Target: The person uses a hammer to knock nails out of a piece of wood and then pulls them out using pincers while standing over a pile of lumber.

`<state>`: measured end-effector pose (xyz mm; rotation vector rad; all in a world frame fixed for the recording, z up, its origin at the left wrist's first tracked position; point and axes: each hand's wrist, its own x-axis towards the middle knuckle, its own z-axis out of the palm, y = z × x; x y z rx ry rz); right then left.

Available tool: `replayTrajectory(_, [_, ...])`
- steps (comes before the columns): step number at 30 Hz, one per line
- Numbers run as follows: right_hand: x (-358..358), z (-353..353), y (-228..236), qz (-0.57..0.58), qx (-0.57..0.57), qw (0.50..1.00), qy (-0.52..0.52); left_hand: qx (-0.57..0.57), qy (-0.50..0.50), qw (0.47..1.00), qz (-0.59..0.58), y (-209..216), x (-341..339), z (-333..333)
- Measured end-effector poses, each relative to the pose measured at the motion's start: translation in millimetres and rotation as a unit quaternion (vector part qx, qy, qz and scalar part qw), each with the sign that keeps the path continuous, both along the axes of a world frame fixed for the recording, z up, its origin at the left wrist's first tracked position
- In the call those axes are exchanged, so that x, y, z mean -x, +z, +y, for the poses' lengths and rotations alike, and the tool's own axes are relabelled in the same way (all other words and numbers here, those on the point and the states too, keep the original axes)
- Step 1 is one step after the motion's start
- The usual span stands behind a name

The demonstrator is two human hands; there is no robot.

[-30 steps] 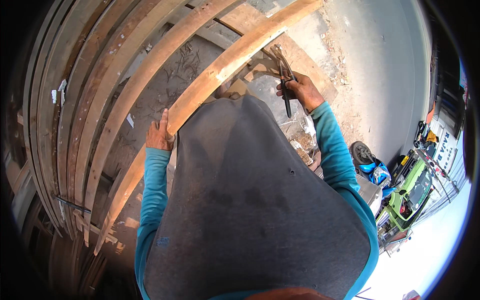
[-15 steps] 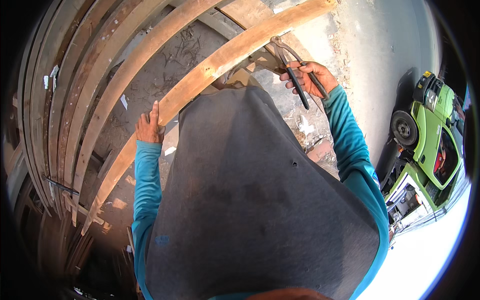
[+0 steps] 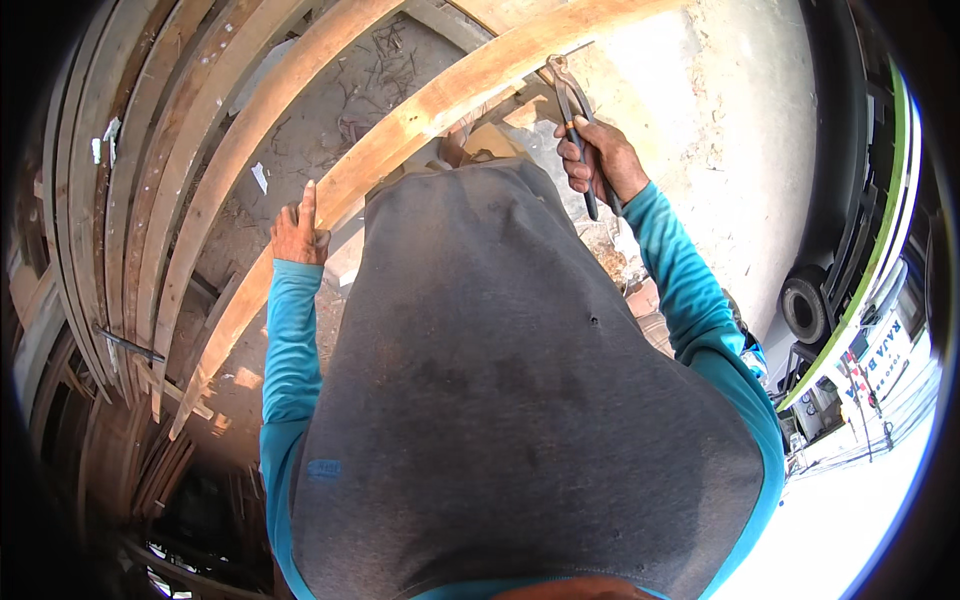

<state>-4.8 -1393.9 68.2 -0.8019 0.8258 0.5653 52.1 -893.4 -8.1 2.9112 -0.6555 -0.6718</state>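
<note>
The left hand (image 3: 298,235) is grasping the plank (image 3: 430,110) toward its lower-left end, index finger stretched out, apparently steadying it as it is slanting across. The right hand (image 3: 605,165) is wrapping the handles of the pincers (image 3: 568,110), so their head is pointing at the plank's near edge, toward the upper-right end. A nail (image 3: 580,47), perhaps, is jutting there; glare is blurring whether the pincers are touching it.
</note>
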Motion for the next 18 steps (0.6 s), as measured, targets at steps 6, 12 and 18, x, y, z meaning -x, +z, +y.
replayTrajectory(6, [12.0, 71.8, -39.3, -0.062, 0.123, 0.982, -0.127, 0.028, -0.022, 0.999, -0.029, -0.4, -6.2, -0.6])
replayTrajectory(12, [18.9, 68.8, -76.1, -0.121, 0.324, 0.938, -0.03, -0.008, 0.01, 0.993, 0.117, 2.8, -32.7, 3.1])
replayTrajectory(18, [42.2, 15.0, -34.7, -0.088, 0.291, 0.952, 0.038, 0.014, -0.013, 0.996, 0.09, 1.2, -18.5, 17.9])
